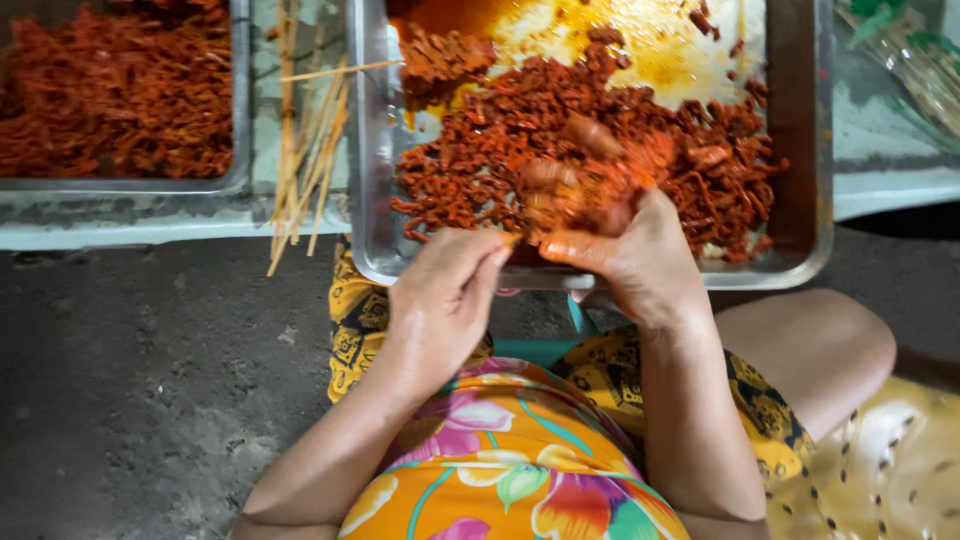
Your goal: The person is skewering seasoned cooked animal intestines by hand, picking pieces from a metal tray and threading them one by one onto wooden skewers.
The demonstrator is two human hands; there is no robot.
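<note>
Red-marinated meat strips (560, 150) heaped in rectangular steel tray (815, 150). Right hand (625, 240) fingers curled round clump; left hand (445, 290) fingertips pinched beside it. Step: likely skewering. Bamboo skewers (305, 150) lie left of tray.

You get soft, even daylight with only faint shadows; glare sits on the metal tray (815, 150) and its oily floor (upper middle), and your moving fingers (560, 180) blur.
</note>
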